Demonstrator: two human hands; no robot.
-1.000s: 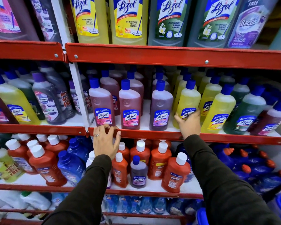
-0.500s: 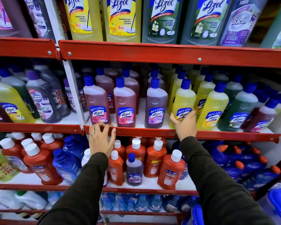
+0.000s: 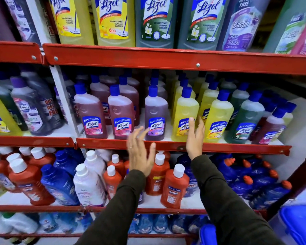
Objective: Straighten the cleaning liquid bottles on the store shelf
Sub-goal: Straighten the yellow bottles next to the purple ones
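On the middle red shelf (image 3: 166,145) stand Lizol bottles with blue caps: two pink ones (image 3: 91,112) (image 3: 121,114), a purple one (image 3: 155,114), yellow ones (image 3: 185,112) (image 3: 219,117) and a green one (image 3: 245,119). My right hand (image 3: 195,137) is open, fingers up, with its fingertips against the label of the front yellow bottle. My left hand (image 3: 140,152) is open with spread fingers, in front of the shelf lip, just below the gap between the second pink bottle and the purple one. It holds nothing.
The upper shelf (image 3: 166,57) carries large Lizol and Bactin bottles. Below, orange Bactin bottles (image 3: 174,188), a white bottle (image 3: 88,184) and blue bottles (image 3: 60,183) crowd the lower shelf; several blue ones at right (image 3: 254,177) lie tilted. A blue bin (image 3: 300,225) is at bottom right.
My left hand left the shelf lip near the pink bottles and moved right, fingers spread. My right hand let go of the yellow bottle's base and opened, fingers raised against its label.
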